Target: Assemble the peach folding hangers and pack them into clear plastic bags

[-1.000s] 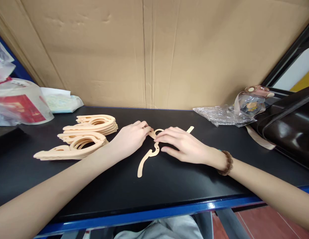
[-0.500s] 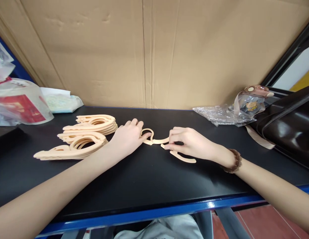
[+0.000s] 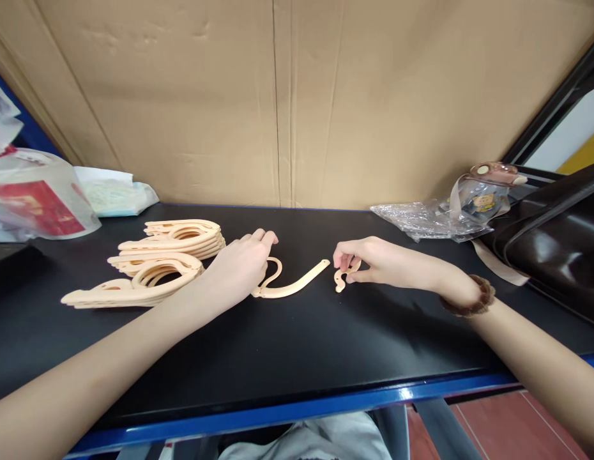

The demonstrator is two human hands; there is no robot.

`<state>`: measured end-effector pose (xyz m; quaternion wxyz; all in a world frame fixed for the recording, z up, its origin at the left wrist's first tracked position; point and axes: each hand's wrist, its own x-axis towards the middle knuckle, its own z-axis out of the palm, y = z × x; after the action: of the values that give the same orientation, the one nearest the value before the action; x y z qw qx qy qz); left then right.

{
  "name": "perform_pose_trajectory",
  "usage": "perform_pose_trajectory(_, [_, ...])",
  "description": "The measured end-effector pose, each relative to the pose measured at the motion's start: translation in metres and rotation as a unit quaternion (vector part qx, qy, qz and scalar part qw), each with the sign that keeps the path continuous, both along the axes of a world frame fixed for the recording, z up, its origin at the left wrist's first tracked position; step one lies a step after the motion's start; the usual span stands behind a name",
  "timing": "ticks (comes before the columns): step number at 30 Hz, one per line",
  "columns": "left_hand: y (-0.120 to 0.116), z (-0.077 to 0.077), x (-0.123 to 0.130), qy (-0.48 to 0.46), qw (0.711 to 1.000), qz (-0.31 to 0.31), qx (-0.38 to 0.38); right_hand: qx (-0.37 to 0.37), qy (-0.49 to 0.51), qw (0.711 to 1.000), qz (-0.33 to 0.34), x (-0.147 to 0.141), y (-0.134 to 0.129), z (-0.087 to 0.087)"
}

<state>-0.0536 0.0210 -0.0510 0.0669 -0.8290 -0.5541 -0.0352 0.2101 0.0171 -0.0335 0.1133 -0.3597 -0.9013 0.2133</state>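
Observation:
My left hand [image 3: 244, 267] has its fingers closed around one end of a beige folding hanger [image 3: 294, 287], partly hidden by the palm. The hanger's round hook stands out beside the fingers, and one curved arm reaches right to a bare tip on the table. My right hand [image 3: 373, 260] pinches a small curved beige hanger piece [image 3: 340, 282] between thumb and fingertips, just right of that tip and apart from it. Left of my left hand lie two stacks of similar folded hangers, a front stack [image 3: 129, 295] and a back stack [image 3: 182, 241].
A cardboard panel [image 3: 205, 115] rises behind the black table [image 3: 278, 358]. On the left stand a plastic tub in a bag [image 3: 43, 198] and a tissue pack [image 3: 117, 195]. Clear plastic wrapping [image 3: 412, 217], a bottle [image 3: 483, 191] and a dark bag [image 3: 560, 249] are at the right.
My right hand has moved right, off the hanger's arm, with the small piece in its fingers. The hanger has shifted left and lower, and its arm now shows whole.

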Motion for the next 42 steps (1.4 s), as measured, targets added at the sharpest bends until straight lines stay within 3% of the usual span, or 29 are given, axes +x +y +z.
perform_pose_trajectory(5, [-0.006,-0.008,0.0,-0.057,0.995,-0.075,-0.014,-0.025,0.022,0.999,-0.01,0.006,0.01,-0.003])
perform_pose_trajectory(10, [-0.021,-0.004,0.012,-0.09,0.985,-0.147,-0.006,0.016,0.019,0.999,-0.034,0.008,0.014,-0.007])
perform_pose_trajectory(17, [-0.03,0.017,0.013,-0.106,0.984,-0.094,-0.107,0.066,-0.026,0.997,-0.03,0.008,0.012,-0.007])
perform_pose_trajectory(23, [-0.019,0.01,0.007,-0.164,0.961,-0.093,-0.205,0.083,-0.001,0.995,-0.055,-0.003,0.008,-0.01])
perform_pose_trajectory(27, [-0.015,-0.001,0.012,-0.203,0.957,-0.107,-0.179,0.087,-0.01,0.994,-0.064,-0.006,0.002,-0.005])
perform_pose_trajectory(32, [-0.019,-0.007,0.022,-0.223,0.954,-0.127,-0.153,0.033,-0.047,0.998,-0.017,0.003,0.0,0.006])
perform_pose_trajectory(39, [-0.027,0.0,0.021,-0.142,0.973,-0.168,-0.063,0.019,-0.032,0.999,-0.026,0.005,0.003,0.007])
perform_pose_trajectory(42, [-0.028,0.005,0.019,-0.133,0.976,-0.15,-0.083,-0.007,-0.022,1.0,-0.003,0.004,0.001,0.007])
